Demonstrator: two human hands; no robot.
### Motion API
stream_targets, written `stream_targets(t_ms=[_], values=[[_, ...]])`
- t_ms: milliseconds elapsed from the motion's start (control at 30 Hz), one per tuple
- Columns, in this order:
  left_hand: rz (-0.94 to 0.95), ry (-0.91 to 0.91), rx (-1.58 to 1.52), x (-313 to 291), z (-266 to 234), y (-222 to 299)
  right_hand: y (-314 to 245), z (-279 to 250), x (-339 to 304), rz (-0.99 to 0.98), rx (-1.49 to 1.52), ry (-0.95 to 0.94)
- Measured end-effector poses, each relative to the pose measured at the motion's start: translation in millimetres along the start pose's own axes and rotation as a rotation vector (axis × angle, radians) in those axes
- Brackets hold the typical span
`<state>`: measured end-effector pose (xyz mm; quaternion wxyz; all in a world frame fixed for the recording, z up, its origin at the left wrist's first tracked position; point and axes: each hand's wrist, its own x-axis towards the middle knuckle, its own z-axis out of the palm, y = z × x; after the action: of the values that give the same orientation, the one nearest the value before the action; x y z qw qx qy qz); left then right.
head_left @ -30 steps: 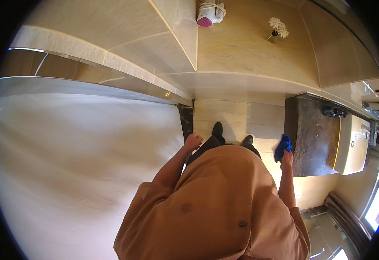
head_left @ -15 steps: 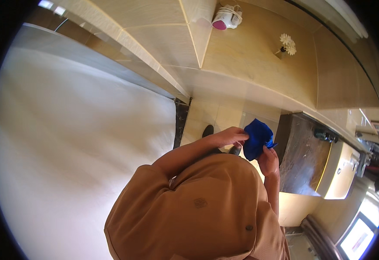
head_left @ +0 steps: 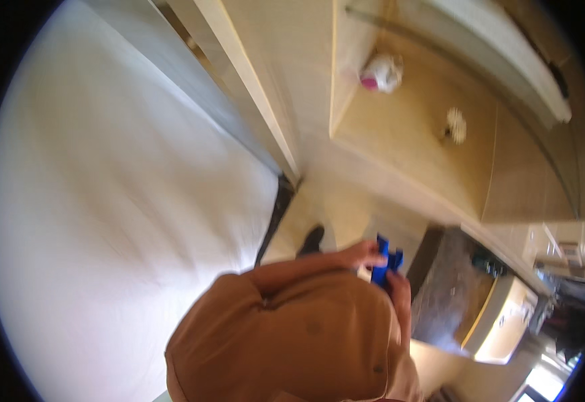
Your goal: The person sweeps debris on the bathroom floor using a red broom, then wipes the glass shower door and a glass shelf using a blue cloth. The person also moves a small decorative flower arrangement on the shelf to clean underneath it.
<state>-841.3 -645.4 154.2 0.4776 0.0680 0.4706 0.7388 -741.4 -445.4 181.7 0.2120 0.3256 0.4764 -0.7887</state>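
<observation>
A blue cloth [head_left: 379, 275] is held between my two hands, in front of my brown top. It looks bunched or folded, with small ends poking up. My left hand [head_left: 364, 254] has its fingers closed on the cloth's left side. From the other side my right hand [head_left: 399, 288] grips the cloth, its fingers partly hidden behind it. Motion blur softens both hands, so the exact fold cannot be made out.
A large white surface [head_left: 125, 221] fills the left. Ahead, a beige ledge [head_left: 406, 141] bears a white and pink object [head_left: 383, 74] and white flowers [head_left: 456, 125]. At right are a dark marble counter [head_left: 450, 288] and a white basin [head_left: 506, 321]. My dark shoe [head_left: 313, 238] shows on the tiled floor.
The blue cloth was spread wider and now looks smaller and bunched, with my hands closer together. My view has turned, so the surroundings sit lower in the picture.
</observation>
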Motion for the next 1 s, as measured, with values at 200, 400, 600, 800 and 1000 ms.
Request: stream_targets(t_ms=[200,400,600,800,1000], values=[[0.037,0.031,0.163,5,-20,-4,-11,6,10,-0.093,-0.209,0.096],[0.062,0.022,0.259,6,-24,18,6,-23,58,-0.089,0.111,-0.172],[0.028,0.024,0.347,14,-28,40,-4,-10,65,-0.168,0.33,-0.383],[0.002,0.039,0.411,15,-21,57,-1,-12,74,-0.183,0.392,-0.484],[-0.008,0.049,0.451,14,-15,64,-3,-16,76,-0.2,0.423,-0.546]])
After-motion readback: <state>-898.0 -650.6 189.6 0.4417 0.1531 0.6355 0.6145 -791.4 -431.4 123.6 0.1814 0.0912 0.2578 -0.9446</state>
